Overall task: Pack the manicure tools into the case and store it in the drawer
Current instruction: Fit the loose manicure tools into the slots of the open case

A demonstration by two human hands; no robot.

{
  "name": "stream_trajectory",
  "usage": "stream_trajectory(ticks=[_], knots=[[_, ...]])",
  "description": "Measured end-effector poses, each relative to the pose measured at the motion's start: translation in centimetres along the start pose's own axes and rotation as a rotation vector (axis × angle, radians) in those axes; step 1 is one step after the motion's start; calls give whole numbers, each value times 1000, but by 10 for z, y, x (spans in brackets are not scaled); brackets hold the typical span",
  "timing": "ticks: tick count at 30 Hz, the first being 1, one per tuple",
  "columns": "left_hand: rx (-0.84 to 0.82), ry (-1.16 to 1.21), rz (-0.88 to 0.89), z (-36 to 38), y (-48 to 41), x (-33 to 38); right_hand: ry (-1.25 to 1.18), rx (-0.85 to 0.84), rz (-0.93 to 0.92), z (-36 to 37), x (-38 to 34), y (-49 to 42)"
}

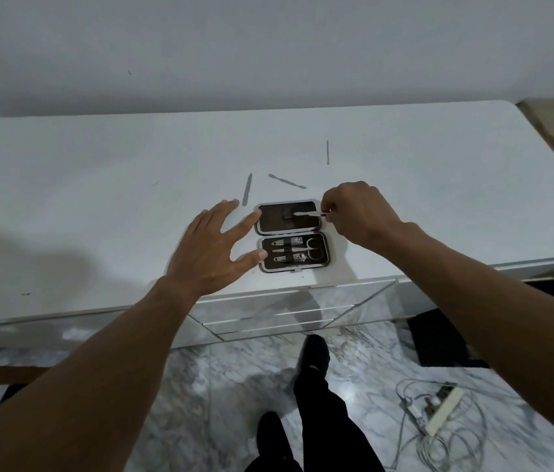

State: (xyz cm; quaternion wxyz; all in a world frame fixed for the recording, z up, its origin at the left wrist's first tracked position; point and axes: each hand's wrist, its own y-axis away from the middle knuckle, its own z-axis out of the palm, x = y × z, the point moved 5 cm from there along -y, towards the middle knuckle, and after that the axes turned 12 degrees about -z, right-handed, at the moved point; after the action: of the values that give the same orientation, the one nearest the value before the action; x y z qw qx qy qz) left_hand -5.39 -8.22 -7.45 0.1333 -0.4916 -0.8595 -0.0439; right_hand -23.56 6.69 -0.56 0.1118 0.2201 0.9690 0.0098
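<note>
A dark manicure case (326,248) lies open on the white dresser top (98,185), near its front edge. The near half holds two clippers and scissors (313,251) under a strap. My right hand (360,212) pinches a thin metal tool (309,213) over the case's far half. My left hand (214,250) is spread open, fingertips touching the case's left edge. Three loose tools lie behind the case: a nail file (247,189), a cuticle pusher (287,181) and a thin pick (327,152).
Mirrored drawers (268,311) front the dresser below the case. My legs and shoes (313,386) stand on the marble floor. A power strip with tangled cables (439,413) lies on the floor at right. A wall rises behind the dresser.
</note>
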Motion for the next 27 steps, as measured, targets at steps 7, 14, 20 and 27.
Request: stream_trajectory(ticks=[7,14,20,27], knots=[[3,2,-17,1,0,-1,0,0,4,2,5,2],[17,-2,-22,-2,0,1,-63,-16,-56,5,4,-1],[27,-5,-19,-3,-1,1,-45,-8,-107,4,0,-14],[24,-4,-24,-2,-1,1,52,-12,-163,-1,-1,-7]])
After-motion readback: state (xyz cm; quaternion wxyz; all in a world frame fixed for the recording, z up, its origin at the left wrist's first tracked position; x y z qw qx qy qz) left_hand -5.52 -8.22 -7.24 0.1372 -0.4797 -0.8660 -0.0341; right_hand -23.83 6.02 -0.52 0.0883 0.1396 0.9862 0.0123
